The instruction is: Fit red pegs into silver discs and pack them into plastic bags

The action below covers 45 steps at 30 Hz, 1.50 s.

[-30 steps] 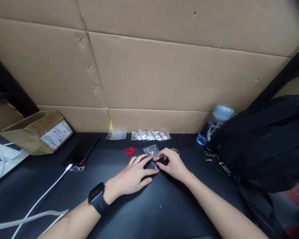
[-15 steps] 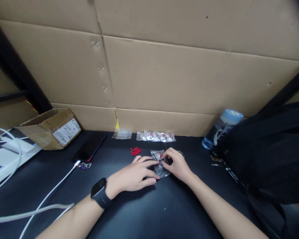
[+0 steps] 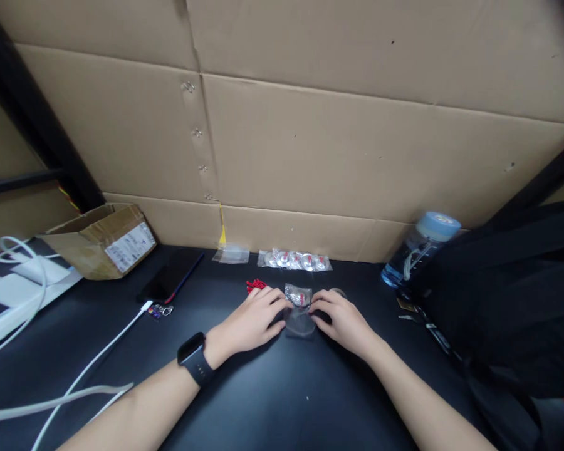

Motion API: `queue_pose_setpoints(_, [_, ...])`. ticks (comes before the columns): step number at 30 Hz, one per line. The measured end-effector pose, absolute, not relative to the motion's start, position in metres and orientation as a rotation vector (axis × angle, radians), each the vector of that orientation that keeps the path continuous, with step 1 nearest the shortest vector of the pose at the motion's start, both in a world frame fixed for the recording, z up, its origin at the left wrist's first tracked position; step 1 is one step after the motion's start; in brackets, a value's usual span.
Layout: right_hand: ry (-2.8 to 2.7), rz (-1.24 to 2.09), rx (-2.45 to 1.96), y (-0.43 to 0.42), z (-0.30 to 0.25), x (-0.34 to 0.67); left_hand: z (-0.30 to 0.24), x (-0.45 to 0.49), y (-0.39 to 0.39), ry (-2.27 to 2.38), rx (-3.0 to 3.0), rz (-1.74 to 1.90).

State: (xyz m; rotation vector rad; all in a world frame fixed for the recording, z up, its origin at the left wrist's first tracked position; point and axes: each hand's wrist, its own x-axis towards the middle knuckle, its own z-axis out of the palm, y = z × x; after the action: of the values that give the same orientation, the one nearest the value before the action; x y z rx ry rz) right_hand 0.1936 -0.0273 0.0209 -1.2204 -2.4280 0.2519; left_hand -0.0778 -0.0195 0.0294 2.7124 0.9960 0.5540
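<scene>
A small clear plastic bag (image 3: 299, 322) lies on the black table, with a shiny round silver piece marked in red (image 3: 299, 297) in its far part. My left hand (image 3: 259, 315) has its fingertips closed on the bag's left edge. At the right edge, my right hand (image 3: 338, 318) pinches the bag between thumb and fingers. A little pile of red cords (image 3: 255, 285) sits just beyond my left fingers, partly covered by them. Part of a thin ring-shaped thing (image 3: 338, 292) shows behind my right hand; the rest is hidden.
Along the cardboard wall lie a row of bagged silver pieces (image 3: 295, 260) and some clear empty bags (image 3: 232, 254). To the left are a phone (image 3: 169, 275), a white cable (image 3: 98, 361) and a cardboard box (image 3: 106, 244). A water bottle (image 3: 420, 247) and black bag (image 3: 502, 300) stand right.
My left hand has drawn back leftward off the bag, and my right hand has shifted slightly right. The plastic bag now lies flatter and straighter between them.
</scene>
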Motion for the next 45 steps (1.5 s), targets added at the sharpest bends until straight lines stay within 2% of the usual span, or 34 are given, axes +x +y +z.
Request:
queue_pose_setpoints(14, [-2.188,0.524,-1.125,-0.026,0.025,0.195,0.024,-0.071,-0.006,1.146,2.558,0.713])
queue_pose_setpoints(22, [-2.049,0.561,-1.242,-0.025,0.026,0.192,0.027,-0.059,-0.014,1.229,2.375,0.817])
queue_pose_setpoints(27, [-2.067,0.498,-1.311,-0.026,0.018,0.185,0.023,-0.048,-0.019,1.39,2.335,0.861])
queue_pose_setpoints(31, [-2.085,0.241,-1.453,-0.027,0.015,0.183,0.02,-0.046,-0.02,1.469,2.343,0.823])
queue_pose_setpoints(34, [-2.168,0.092,-1.388,-0.03,0.02,0.182,0.022,-0.047,-0.021,1.434,2.422,0.843])
queue_pose_setpoints(38, [-2.369,0.196,-1.18,-0.036,0.033,0.182,0.023,-0.049,-0.024,1.21,2.556,0.785])
queue_pose_setpoints(45, [-2.4,0.334,-1.255,-0.038,0.035,0.184,0.019,-0.054,-0.021,1.144,2.568,0.665])
